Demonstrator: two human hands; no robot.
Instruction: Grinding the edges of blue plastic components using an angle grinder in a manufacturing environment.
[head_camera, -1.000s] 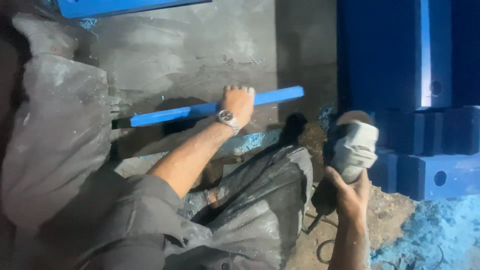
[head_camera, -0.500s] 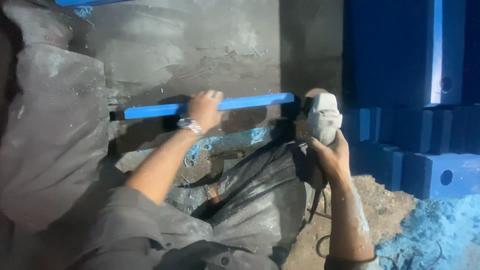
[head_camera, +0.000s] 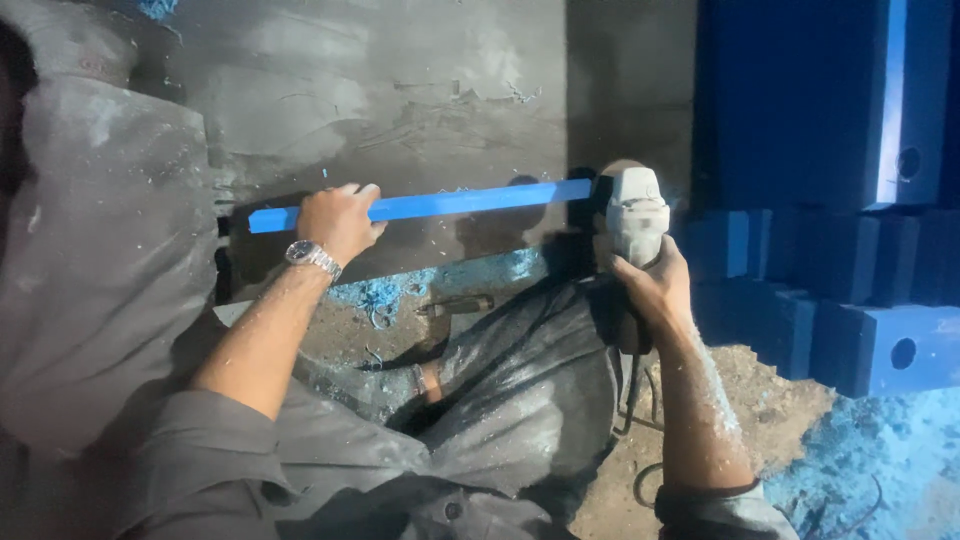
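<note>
A long blue bar (head_camera: 470, 200) lies across a grey block, running left to right. My left hand (head_camera: 338, 222), with a wristwatch, grips the bar near its left part and holds it down. My right hand (head_camera: 655, 290) holds a dust-covered white angle grinder (head_camera: 636, 212) upright, its head right at the bar's right end. The grinder's disc is hidden behind its body. A black cord hangs down from the grinder beside my right forearm.
Stacked blue blocks (head_camera: 860, 300) with round holes fill the right side. Blue shavings (head_camera: 440, 280) lie under the bar and at the lower right. A small dark tool (head_camera: 458, 304) rests on the dirt floor. My grey-trousered knees fill the bottom.
My left hand slid leftwards along the bar. My right hand brought the grinder up and left, from near the blue blocks to the bar's right end.
</note>
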